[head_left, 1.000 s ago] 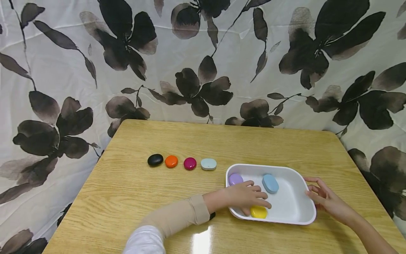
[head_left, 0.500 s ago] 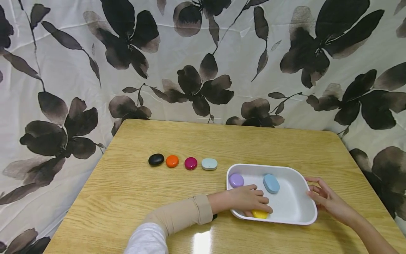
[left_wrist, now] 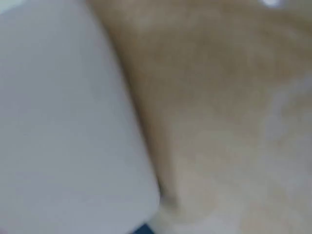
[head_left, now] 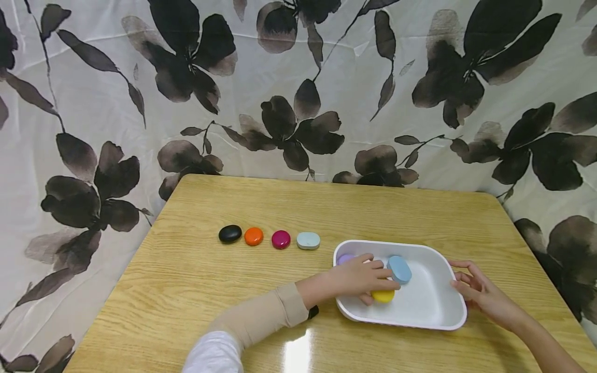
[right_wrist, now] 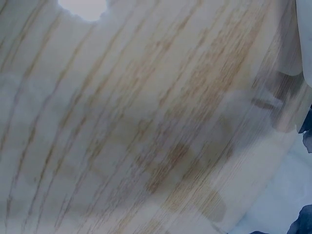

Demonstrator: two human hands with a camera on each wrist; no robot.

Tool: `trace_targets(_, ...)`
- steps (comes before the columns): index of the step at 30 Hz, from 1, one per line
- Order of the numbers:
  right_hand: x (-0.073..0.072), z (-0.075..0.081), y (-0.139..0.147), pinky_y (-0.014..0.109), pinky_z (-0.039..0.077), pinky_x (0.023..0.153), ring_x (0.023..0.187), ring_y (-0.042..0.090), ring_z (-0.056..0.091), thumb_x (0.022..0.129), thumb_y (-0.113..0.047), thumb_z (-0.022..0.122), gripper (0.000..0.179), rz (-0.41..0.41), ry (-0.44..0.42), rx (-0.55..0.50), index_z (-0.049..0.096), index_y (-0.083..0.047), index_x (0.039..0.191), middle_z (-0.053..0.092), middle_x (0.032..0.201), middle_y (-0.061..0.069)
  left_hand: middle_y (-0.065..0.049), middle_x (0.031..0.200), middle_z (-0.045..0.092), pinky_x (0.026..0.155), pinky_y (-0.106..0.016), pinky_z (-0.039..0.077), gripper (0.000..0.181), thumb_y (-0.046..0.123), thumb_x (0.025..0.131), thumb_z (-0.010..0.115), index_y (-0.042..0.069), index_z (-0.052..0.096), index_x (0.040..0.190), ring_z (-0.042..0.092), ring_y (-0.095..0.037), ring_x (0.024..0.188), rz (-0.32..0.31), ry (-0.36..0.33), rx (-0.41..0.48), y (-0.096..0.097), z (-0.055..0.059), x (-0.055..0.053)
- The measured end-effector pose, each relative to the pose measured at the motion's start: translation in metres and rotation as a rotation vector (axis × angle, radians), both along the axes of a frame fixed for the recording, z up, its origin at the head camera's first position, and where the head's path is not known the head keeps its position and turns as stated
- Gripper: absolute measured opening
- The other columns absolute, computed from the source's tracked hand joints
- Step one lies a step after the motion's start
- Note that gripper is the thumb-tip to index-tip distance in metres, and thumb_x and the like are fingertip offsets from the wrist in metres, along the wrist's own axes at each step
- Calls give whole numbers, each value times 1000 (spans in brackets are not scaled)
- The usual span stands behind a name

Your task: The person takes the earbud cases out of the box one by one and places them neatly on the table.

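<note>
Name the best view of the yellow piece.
Head: it alone shows the yellow piece, seen against the white tray and partly covered by the left hand. Neither wrist view shows it: the left is badly blurred, the right mostly tabletop.

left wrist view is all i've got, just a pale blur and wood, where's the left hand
Observer: The head view shows the left hand inside the white tray, fingers at the yellow piece.
Operator: ok and what's the right hand doing
Observer: The right hand holds the white tray by its right end.
Operator: any pieces outside it
Observer: Yes, four in a row on the table, left of the white tray: black piece, orange piece, magenta piece, pale blue piece.
</note>
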State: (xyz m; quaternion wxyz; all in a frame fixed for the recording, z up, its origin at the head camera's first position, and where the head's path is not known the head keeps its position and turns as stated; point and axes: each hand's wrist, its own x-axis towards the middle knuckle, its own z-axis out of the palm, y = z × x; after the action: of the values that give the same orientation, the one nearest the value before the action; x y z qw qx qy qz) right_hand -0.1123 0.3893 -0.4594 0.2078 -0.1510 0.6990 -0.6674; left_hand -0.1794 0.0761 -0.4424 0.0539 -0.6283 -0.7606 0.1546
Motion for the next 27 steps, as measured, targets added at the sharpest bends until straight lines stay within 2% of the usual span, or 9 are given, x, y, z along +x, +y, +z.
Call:
trace_targets(3,0,1,0,40,53,67,91,12,61,97,3,29,48,-1,-3,-7,28,-25,136,57,106,-3,10,124,42,92,-27,32,58,47,83,51,34,35,137,40,-9,103,39,27,91,-12,9,-9)
trace_targets(6,0,2,0,40,53,67,91,12,60,97,3,29,48,4,-6,-19,29,-25,136,57,106,-2,7,124,44,92,-28,33,54,46,84,54,31,40,134,42,-11,103,88,4,163,-27,17,-17)
trace_targets(10,-1,2,0,39,53,66,91,13,61,97,3,29,47,12,-4,-30,29,-24,136,58,107,-2,4,129,44,99,-32,30,57,49,84,57,28,40,134,41,-15,113,170,-34,195,-48,23,-22)
trace_targets(12,-1,2,0,39,53,65,91,13,61,97,4,29,47,14,-2,-35,29,-24,136,58,107,-2,4,129,44,99,-32,31,58,51,82,58,28,40,133,41,-15,114,205,-29,205,-59,24,-23)
trace_targets(19,-1,2,-1,39,53,65,90,13,61,97,3,30,47,7,-8,-30,30,-24,135,58,106,-2,2,124,46,99,-36,33,57,46,81,62,26,43,131,44,-17,109,306,-29,269,-97,20,-21)
trace_targets(22,-1,2,-1,40,53,65,90,13,60,97,3,30,47,4,-11,-29,30,-24,135,58,106,-2,2,122,47,98,-37,34,57,43,81,62,25,43,131,45,-18,109,347,-35,278,-109,13,-21)
trace_targets(27,-1,2,-1,39,53,64,90,13,61,97,4,30,47,2,-9,-27,30,-24,135,58,106,-2,1,118,47,96,-36,36,58,43,81,59,23,41,132,46,-18,105,403,-7,238,-122,-1,-25)
